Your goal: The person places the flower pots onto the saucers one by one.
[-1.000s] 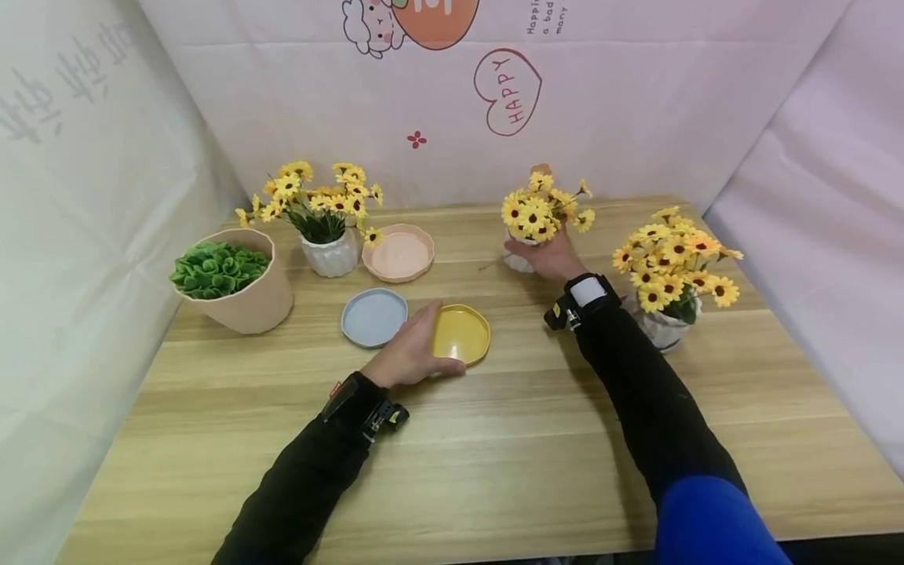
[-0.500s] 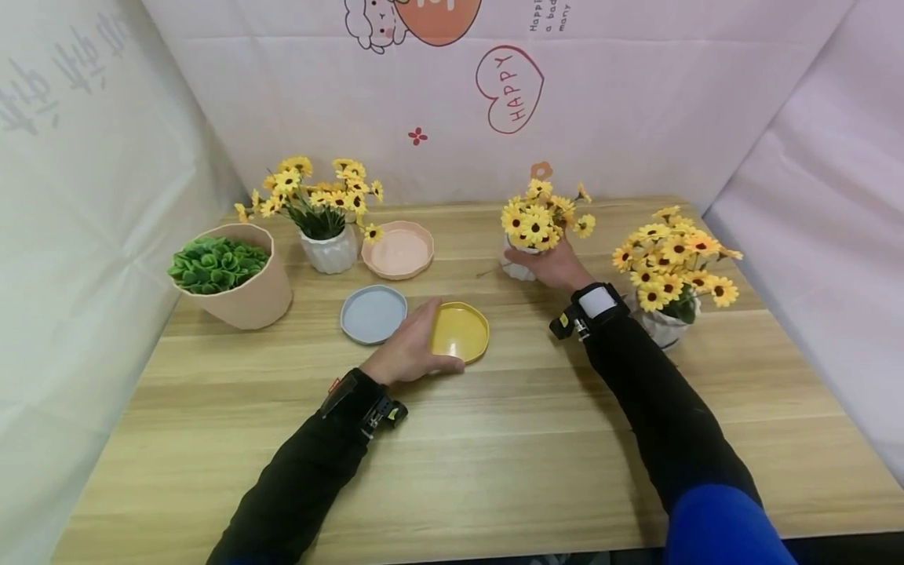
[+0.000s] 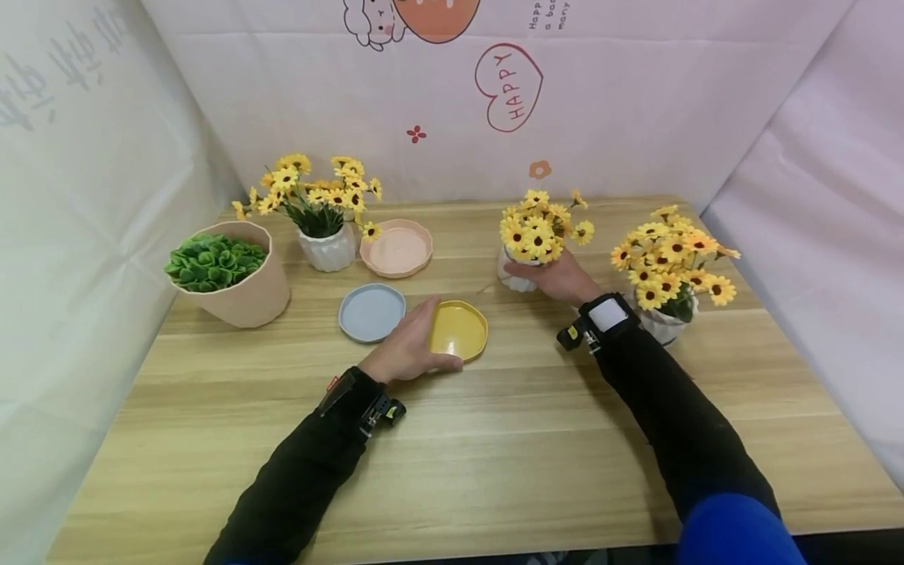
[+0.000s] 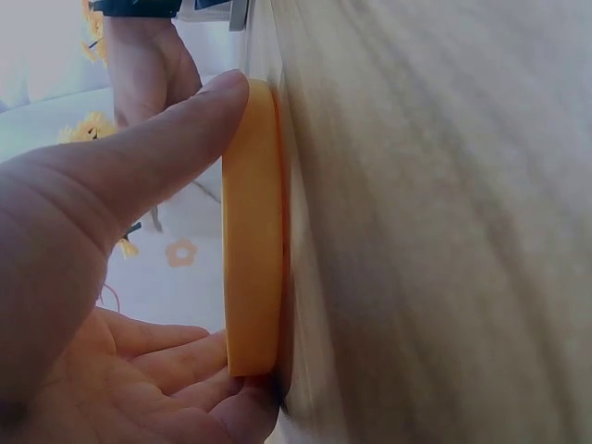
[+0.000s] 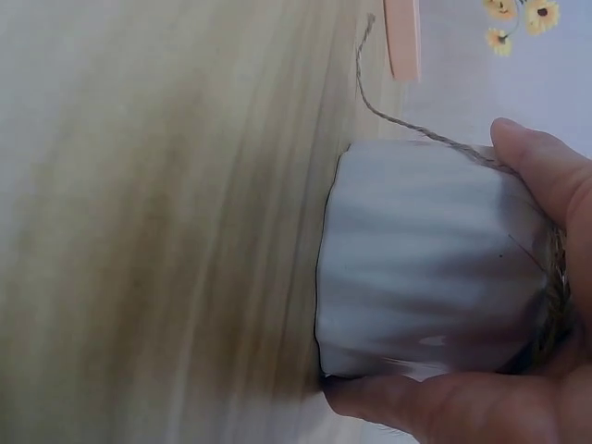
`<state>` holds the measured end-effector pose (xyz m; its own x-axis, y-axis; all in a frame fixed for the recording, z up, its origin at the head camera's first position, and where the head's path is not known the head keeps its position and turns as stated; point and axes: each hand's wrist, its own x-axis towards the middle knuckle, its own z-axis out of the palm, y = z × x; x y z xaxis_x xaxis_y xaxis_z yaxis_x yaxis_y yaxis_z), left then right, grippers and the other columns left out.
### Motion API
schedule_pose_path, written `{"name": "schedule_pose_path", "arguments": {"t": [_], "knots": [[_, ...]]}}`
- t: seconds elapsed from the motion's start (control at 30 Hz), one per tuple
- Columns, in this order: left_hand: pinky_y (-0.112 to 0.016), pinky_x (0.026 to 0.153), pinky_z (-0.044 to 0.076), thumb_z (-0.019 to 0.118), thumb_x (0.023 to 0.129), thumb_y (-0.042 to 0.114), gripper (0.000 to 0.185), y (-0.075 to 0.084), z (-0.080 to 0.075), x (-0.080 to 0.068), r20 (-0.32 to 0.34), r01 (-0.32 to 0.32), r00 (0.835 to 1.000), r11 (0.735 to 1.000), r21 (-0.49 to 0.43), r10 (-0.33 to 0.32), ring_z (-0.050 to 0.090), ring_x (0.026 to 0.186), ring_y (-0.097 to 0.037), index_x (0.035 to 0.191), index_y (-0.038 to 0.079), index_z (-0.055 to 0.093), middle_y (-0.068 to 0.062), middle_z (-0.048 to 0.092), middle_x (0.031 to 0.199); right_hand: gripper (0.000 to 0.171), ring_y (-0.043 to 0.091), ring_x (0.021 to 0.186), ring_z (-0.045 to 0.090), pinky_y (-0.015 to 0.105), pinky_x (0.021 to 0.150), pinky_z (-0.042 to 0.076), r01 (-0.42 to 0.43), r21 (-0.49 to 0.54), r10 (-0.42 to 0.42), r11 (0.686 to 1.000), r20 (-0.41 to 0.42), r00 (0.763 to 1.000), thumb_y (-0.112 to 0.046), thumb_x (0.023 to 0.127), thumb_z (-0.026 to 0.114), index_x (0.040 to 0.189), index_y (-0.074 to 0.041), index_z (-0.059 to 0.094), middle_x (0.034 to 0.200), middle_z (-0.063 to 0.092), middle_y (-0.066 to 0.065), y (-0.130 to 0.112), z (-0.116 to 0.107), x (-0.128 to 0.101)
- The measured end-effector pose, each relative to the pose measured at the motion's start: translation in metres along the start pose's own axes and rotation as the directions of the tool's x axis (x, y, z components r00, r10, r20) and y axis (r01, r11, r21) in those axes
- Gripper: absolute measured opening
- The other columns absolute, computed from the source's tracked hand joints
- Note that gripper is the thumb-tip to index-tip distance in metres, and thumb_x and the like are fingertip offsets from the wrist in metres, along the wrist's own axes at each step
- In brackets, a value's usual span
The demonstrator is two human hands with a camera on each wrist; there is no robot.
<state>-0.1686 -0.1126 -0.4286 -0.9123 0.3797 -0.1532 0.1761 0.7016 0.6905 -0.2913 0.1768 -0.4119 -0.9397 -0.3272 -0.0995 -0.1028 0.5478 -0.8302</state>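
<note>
On the back cloth (image 3: 636, 102), a red heart (image 3: 508, 87) encloses the word "HAPPY", running sideways, bottom to top. To its upper right, small dark lettering (image 3: 548, 16), also sideways, shows "Happ", "a ba" and "many" near the top edge. Faint grey writing (image 3: 28, 85) on the left cloth (image 3: 78, 227) and the tiny red tag (image 3: 332, 384) at the left wrist cannot be read.

"What sort of place is this?"

"Some curtained-off booth: pale cloth (image 3: 636, 118) hangs behind the tabletop's (image 3: 508, 471) far edge and along its left and right edges."

"Home or office?"

"Can't tell. A printed heart (image 3: 509, 87) says HAPPY."
</note>
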Motion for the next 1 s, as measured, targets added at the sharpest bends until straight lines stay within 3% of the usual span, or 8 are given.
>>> {"name": "schedule_pose_path", "arguments": {"t": [0.23,0.57,0.73,1.0], "knots": [[-0.052,0.133,0.025,0.091,0.083,0.039,0.12,-0.001,0.0,0.0,0.006,-0.008,1.0,1.0,0.0,0.008,0.025,0.162,-0.036,0.167,-0.002,0.015,-0.023,0.023,0.174,0.087,0.03,0.159,0.033,0.057,0.133,0.022,-0.035,-0.017,0.036,0.999,0.029,0.999,-0.042,0.097,0.077,0.166,-0.022,0.03,0.168,0.04,0.007,-0.007,0.002,-0.013],[-0.052,0.133,0.027,0.091,0.084,0.039,0.12,-0.002,0.0,0.0,0.005,-0.014,1.0,1.0,0.003,0.013,0.027,0.161,-0.036,0.167,-0.002,0.015,-0.023,0.025,0.173,0.081,0.035,0.159,0.032,0.058,0.133,0.023,-0.021,0.023,0.019,0.999,0.095,0.995,-0.025,0.1,0.075,0.166,-0.013,0.029,0.168,0.038,0.013,-0.038,0.002,-0.04],[-0.052,0.133,0.026,0.091,0.084,0.039,0.12,-0.001,-0.001,0.0,0.006,-0.012,1.0,1.0,0.005,0.012,0.027,0.161,-0.036,0.167,-0.002,0.014,-0.023,0.024,0.174,0.086,0.033,0.162,0.025,0.058,0.134,0.019,-0.025,0.041,0.02,0.999,0.121,0.992,-0.028,0.1,0.074,0.169,-0.017,0.022,0.173,0.031,0.011,-0.031,0.004,-0.044],[-0.052,0.133,0.027,0.091,0.084,0.04,0.12,-0.001,-0.002,0.0,0.013,0.001,1.0,1.0,0.011,-0.001,0.026,0.162,-0.036,0.167,-0.001,0.014,-0.022,0.023,0.174,0.095,0.032,0.163,0.021,0.061,0.133,0.02,0.0,-0.047,0.006,0.999,0.134,0.991,-0.046,0.097,0.076,0.17,-0.029,0.017,0.176,0.023,0.004,-0.007,0.006,-0.043]]}}
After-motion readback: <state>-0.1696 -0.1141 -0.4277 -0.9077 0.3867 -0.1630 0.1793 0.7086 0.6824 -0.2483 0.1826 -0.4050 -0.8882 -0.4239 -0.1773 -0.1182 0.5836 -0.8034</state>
